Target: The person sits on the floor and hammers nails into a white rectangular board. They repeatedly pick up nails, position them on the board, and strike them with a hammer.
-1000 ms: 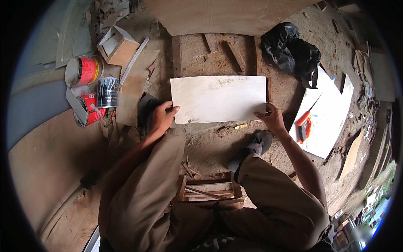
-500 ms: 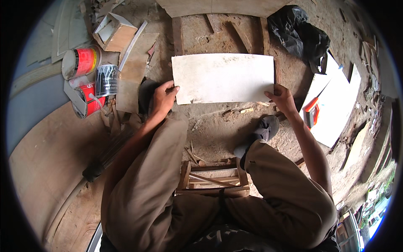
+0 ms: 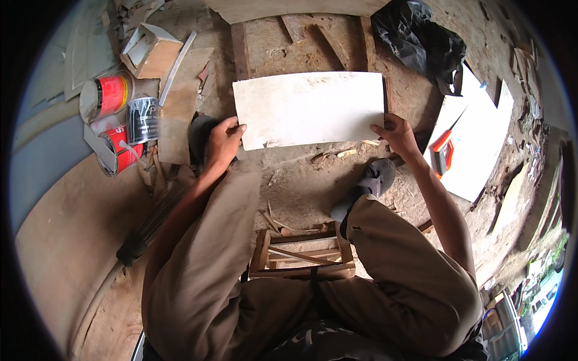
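Observation:
A white rectangular board (image 3: 310,109), smudged with dirt along its far edge, is held level in front of my knees. My left hand (image 3: 225,141) pinches its near left corner, thumb on top. At the near right corner, my right hand (image 3: 394,133) grips it the same way, with the fingers partly hidden under the board. Off to the right lies a handsaw (image 3: 444,149) with an orange and black handle, resting on a larger white sheet (image 3: 475,141).
Paint cans (image 3: 143,119) stand and lie at the left beside a small wooden box (image 3: 154,53). A black plastic bag (image 3: 421,48) is at the far right. Between my legs is a wooden stool frame (image 3: 303,256). Wood scraps litter the dirt floor (image 3: 307,192).
The whole view has shifted slightly, so most things sit a little further left and higher. Both hands keep their hold on the white board.

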Demonstrator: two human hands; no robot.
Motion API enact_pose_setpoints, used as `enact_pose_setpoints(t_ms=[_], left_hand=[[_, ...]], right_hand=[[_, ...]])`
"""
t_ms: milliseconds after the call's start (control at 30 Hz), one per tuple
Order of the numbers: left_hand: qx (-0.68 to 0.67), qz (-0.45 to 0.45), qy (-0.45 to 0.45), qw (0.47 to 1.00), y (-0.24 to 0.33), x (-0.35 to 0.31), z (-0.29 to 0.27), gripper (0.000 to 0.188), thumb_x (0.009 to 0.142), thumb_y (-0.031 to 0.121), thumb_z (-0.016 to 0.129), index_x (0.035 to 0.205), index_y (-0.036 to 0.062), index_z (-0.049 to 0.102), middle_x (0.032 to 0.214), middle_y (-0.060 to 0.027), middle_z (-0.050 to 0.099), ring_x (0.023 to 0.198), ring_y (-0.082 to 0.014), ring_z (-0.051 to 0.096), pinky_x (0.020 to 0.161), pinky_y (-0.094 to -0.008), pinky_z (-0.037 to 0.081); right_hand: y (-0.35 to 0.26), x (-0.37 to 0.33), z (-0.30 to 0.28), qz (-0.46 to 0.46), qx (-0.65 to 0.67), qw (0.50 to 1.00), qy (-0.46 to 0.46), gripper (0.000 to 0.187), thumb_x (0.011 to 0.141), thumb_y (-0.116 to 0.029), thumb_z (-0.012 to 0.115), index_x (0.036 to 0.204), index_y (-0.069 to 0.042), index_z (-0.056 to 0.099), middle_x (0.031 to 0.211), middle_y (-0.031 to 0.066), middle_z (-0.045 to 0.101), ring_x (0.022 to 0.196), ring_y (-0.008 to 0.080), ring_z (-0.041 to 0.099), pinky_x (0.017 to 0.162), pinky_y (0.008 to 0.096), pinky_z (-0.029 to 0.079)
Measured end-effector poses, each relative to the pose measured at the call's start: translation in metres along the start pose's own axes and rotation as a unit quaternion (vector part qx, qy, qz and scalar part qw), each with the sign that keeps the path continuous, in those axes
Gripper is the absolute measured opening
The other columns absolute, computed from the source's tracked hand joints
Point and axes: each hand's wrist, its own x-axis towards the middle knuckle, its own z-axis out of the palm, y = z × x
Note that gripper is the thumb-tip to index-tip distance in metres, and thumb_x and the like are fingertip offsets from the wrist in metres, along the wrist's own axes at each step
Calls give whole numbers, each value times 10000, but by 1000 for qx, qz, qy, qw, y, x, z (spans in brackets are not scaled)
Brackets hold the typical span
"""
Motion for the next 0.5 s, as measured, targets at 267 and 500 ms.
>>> enact_pose_setpoints(t_ms=[267, 500], left_hand=[[93, 36, -6, 995, 13, 8, -5, 701, 820, 80, 754, 1412, 71, 378, 1208, -181, 533, 957, -230, 640, 653, -350, 601], [268, 152, 2, 951, 25, 18, -12, 754, 717, 84, 832, 1365, 146, 451, 1266, -174, 491, 1077, -326, 587, 876, -434, 515]], right_hand=[[-5, -11, 19, -134, -102, 974, 150, 678, 770, -207, 824, 1343, -102, 477, 1152, 156, 610, 1000, 246, 631, 853, 373, 530], [-10, -16, 18, -348, -344, 861, 139, 461, 819, -54, 690, 1254, -158, 581, 1302, 162, 498, 1163, 334, 532, 954, 461, 465]])
